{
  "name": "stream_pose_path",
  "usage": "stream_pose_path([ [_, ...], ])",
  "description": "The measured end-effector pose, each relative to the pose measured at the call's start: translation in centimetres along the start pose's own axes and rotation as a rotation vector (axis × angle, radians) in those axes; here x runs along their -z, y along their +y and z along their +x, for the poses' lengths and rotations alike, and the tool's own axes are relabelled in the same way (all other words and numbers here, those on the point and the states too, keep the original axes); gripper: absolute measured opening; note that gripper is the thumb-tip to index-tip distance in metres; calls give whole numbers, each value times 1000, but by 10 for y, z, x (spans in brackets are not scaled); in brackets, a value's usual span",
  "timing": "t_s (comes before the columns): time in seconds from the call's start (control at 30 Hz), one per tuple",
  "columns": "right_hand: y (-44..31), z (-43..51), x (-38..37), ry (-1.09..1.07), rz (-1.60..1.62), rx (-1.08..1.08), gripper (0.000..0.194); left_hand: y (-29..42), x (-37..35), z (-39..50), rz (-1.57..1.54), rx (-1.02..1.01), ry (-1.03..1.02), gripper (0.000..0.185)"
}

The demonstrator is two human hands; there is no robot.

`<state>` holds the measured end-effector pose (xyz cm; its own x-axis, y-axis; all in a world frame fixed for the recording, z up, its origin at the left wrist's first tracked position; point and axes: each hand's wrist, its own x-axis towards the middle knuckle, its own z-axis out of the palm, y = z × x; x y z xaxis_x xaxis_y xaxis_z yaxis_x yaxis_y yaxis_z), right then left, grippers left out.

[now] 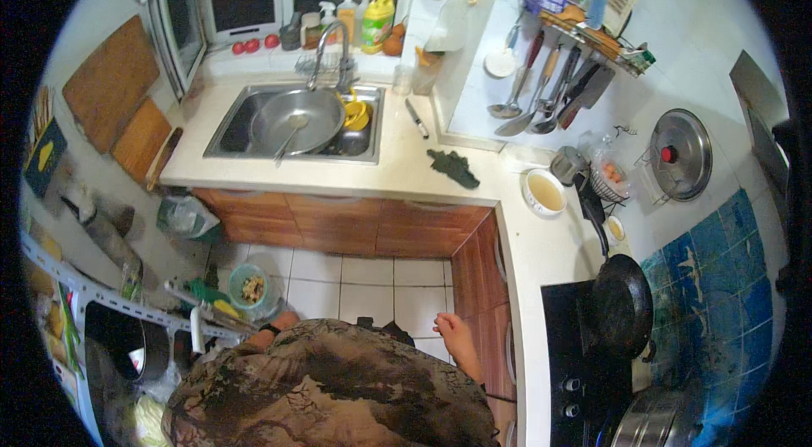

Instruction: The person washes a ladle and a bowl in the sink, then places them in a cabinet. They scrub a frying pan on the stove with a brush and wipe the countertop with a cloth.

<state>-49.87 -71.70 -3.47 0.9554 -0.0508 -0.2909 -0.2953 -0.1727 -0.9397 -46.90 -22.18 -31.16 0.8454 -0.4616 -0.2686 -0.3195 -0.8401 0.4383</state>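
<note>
My left hand point(283, 321) hangs low beside my camouflage-patterned top, partly hidden by it; what its fingers do cannot be made out. A dark band circles that wrist. Near it on the floor is a light-blue basin point(248, 286) with food scraps inside. My right hand point(450, 328) hangs in front of the wooden cabinet doors, fingers loosely curled, with nothing seen in it. Before me, a large steel bowl point(298, 121) with a ladle point(292, 136) rests in the sink point(374, 152). Right of the sink lie a knife point(417, 118) and a dark green cloth-like thing point(453, 168).
On the right counter stand a white bowl of cloudy liquid point(545, 192), a black wok point(618, 307) tilted by the gas stove point(558, 333), and a wire basket of eggs point(610, 177). A metal shelf rack point(114, 295) borders the left side, near a lined bin point(187, 217).
</note>
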Motion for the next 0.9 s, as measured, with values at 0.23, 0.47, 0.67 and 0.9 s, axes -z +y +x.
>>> stream_pose_path([
  [0.23,-34,87,40,-33,-141,119,32,62,100,72,-87,19,-123,25],
  [0.47,-71,138,62,0,-145,174,32,192,286,206,-580,167,160,31],
  [0.67,-76,142,70,155,-75,111,31,230,311,279,-471,-69,17,34],
  [0.9,-58,169,79,183,-190,55,28,211,276,326,-357,-209,-109,37],
])
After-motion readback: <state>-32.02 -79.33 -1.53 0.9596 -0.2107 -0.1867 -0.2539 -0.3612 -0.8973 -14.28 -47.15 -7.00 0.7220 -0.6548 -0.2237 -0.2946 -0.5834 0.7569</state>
